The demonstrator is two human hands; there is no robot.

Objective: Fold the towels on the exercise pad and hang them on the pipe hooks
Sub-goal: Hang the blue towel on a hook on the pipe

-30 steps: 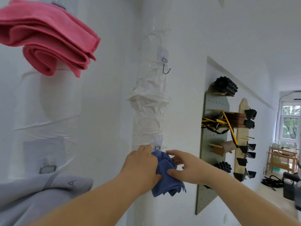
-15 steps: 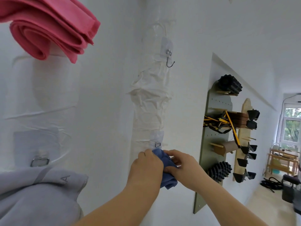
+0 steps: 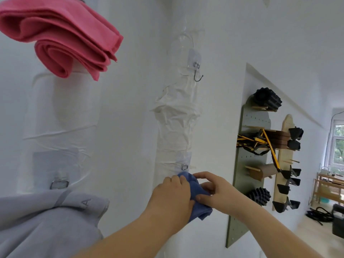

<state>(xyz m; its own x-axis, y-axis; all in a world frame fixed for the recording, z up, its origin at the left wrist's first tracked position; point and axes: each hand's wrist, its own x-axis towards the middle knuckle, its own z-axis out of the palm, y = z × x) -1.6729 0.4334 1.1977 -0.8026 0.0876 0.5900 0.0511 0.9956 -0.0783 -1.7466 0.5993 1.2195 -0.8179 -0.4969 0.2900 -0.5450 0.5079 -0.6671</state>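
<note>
A letter "A" stands on the grey towel.

A white plastered wall runs toward a bright window at the far end, where daylight comes in. A grey-green pegboard panel and a pale wooden peg board hang on it, holding black ribbed rollers. A low slatted wooden rack stands on the light wood floor beneath the window.

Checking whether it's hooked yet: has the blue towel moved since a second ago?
No, hardly: the blue towel still sits just below the lower hook, neither higher nor lower against it.
</note>
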